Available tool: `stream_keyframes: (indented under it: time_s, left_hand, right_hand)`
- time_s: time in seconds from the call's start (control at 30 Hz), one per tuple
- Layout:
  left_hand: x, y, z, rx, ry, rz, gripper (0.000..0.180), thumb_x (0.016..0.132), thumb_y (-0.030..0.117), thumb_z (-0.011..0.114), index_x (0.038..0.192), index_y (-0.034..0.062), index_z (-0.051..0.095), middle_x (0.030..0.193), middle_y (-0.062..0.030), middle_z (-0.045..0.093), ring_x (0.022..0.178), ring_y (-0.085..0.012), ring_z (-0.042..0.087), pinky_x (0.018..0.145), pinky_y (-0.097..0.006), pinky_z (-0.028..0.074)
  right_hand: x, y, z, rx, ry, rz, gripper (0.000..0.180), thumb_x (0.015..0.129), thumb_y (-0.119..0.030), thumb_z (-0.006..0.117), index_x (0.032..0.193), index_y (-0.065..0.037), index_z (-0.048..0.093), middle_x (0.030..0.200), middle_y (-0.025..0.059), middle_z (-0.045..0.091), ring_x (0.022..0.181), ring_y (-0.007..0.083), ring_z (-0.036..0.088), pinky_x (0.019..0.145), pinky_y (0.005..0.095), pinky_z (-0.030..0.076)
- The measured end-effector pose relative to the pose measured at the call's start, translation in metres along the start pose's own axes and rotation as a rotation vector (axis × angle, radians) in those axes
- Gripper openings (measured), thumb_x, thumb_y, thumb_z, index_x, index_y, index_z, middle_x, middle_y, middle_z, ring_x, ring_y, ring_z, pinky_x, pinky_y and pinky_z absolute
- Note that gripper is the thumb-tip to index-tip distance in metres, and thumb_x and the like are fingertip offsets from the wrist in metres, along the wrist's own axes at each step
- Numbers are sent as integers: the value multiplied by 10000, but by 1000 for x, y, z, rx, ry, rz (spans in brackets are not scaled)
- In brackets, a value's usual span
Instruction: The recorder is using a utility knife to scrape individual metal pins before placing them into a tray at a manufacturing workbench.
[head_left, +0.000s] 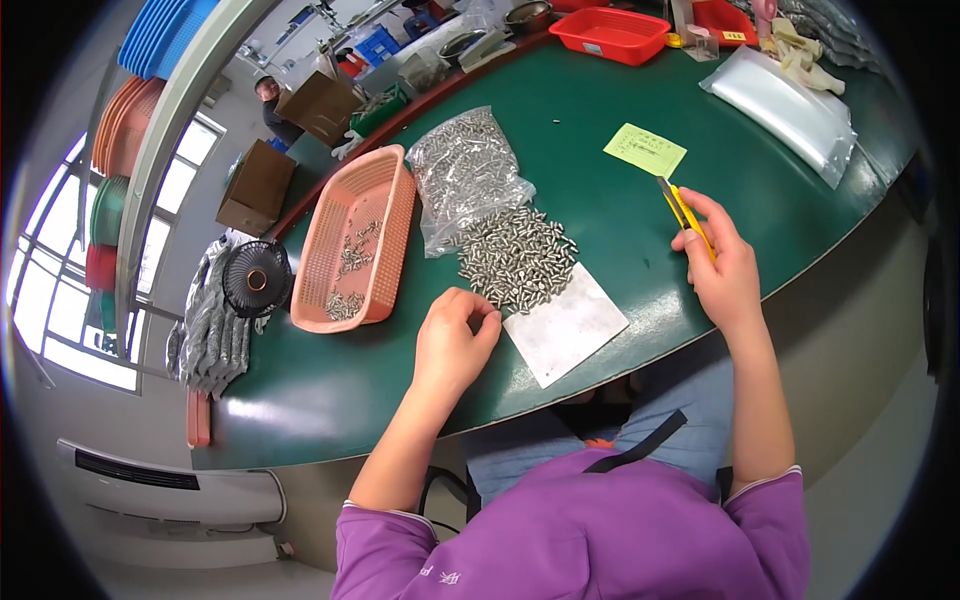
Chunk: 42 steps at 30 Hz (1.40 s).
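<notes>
Sorting small metal parts at a green table

The left hand (pixel 452 335) is curled loosely beside the pile of metal pins (pixel 516 257) on a white sheet (pixel 568 325); the right hand (pixel 722 265) grips a yellow utility knife (pixel 685 212). Farther off sit a pink basket (pixel 358 240) and a clear bag of pins (pixel 462 172).

A yellow cutter (pixel 686 213) stood pinched in the right fingers (pixel 700 225), blade end up. A pile of small silver screws (pixel 515 257) lay just beyond the curled left fingers (pixel 478 310), partly on a white sheet (pixel 565 325).
</notes>
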<state>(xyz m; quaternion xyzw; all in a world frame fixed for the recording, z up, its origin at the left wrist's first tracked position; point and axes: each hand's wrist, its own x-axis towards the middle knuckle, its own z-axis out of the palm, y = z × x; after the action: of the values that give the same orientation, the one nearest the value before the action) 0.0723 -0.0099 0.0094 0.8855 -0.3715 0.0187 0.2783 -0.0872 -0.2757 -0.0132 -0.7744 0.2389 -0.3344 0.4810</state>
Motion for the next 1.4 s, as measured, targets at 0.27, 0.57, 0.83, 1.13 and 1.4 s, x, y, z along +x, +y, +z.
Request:
stream_keyframes:
  time_s: [0.27, 0.57, 0.83, 1.13, 1.4]
  left_hand:
    - [-25, 8, -13, -352, 27, -231, 79, 857, 49, 651, 887, 25, 582, 775, 18, 575, 687, -45, 523, 637, -208, 444]
    - [-44, 7, -4, -783, 77, -230, 103, 893, 25, 673, 986, 7, 632, 902, -23, 688, 796, -62, 622, 745, -209, 502]
    - [-53, 22, 5, -587, 65, 3, 69, 846, -20, 696, 894, 11, 658, 936, -66, 697, 846, -120, 652, 763, -247, 530]
    - [-55, 23, 18, -154, 97, 224, 123, 746, 84, 763, 815, 80, 661, 899, -60, 592, 875, -269, 572, 754, -377, 469]
    - [-61, 25, 15, -132, 94, 221, 128, 747, 76, 756, 823, 76, 653, 921, -61, 589, 892, -275, 564, 768, -385, 463]
  right_hand:
    - [0, 5, 1, 20, 1, 3, 377, 928, -102, 527, 1303, -128, 555, 800, 59, 691, 614, 137, 582, 615, 273, 464]
    - [0, 5, 2, -2, 10, -19, 376, 927, -101, 529, 1302, -117, 557, 805, 53, 694, 632, 143, 596, 630, 271, 472]
    - [-1, 6, 1, 8, 20, -33, 382, 930, -95, 528, 1310, -118, 553, 799, 40, 690, 622, 128, 580, 617, 276, 469]
    - [-3, 5, 1, 63, 21, -53, 401, 942, -47, 510, 1338, -106, 534, 820, 2, 675, 556, 57, 497, 551, 226, 426]
    - [-5, 1, -1, 101, 4, -22, 401, 957, -52, 507, 1356, -97, 525, 830, -10, 662, 552, 30, 480, 527, 200, 411]
